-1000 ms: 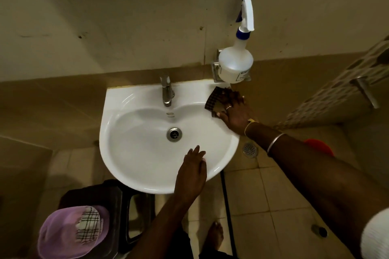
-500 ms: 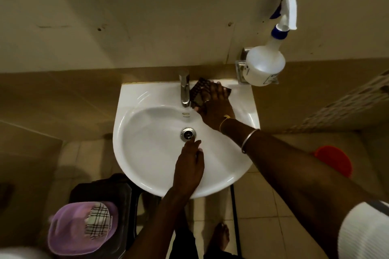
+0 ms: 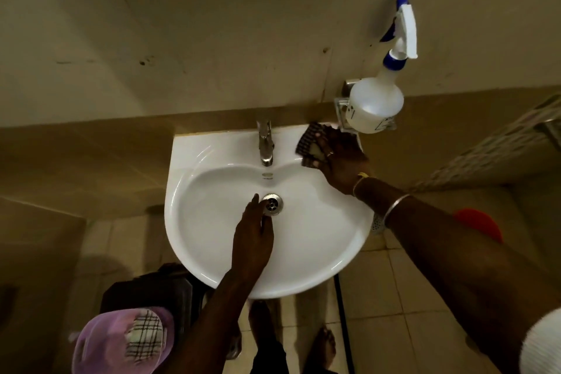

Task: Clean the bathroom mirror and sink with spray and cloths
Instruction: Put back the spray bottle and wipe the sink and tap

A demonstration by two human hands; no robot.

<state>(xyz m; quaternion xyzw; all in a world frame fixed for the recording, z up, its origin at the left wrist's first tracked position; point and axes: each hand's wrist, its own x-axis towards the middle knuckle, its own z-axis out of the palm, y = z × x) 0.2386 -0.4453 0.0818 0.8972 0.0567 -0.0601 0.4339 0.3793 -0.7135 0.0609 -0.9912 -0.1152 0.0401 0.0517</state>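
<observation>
**Head view: sink rim wiped, one hand idle in the basin**

Nearest, at the lower left, a pink cloth (image 3: 103,346) and a plaid cloth (image 3: 145,334) are seen lying on a dark stool (image 3: 151,285). Beyond them, the left hand (image 3: 253,240) is laid in the basin of the sink (image 3: 303,285), fingers relaxed and holding nothing, fingertips just beside the drain (image 3: 272,205). At the sink's back right corner a checked cloth (image 3: 309,143) is pressed onto the rim under the right hand (image 3: 340,161), which is spread over it rather than clenched round it. The tap (image 3: 265,143) is set at the middle of the back edge, left of that cloth. Farthest, a bottle (image 3: 376,106) is perched in a wall holder (image 3: 341,106) just above the same corner.

The checked cloth is judged soft, light and limp. It is best kept flat under the palm or bunched at its middle, so that no loose corner drags. The glazed sink is judged hard and slippery. The bottle is judged light plastic, best taken by its neck under the trigger.

Counted: three cloths, one bottle, one tap, one drain.
</observation>
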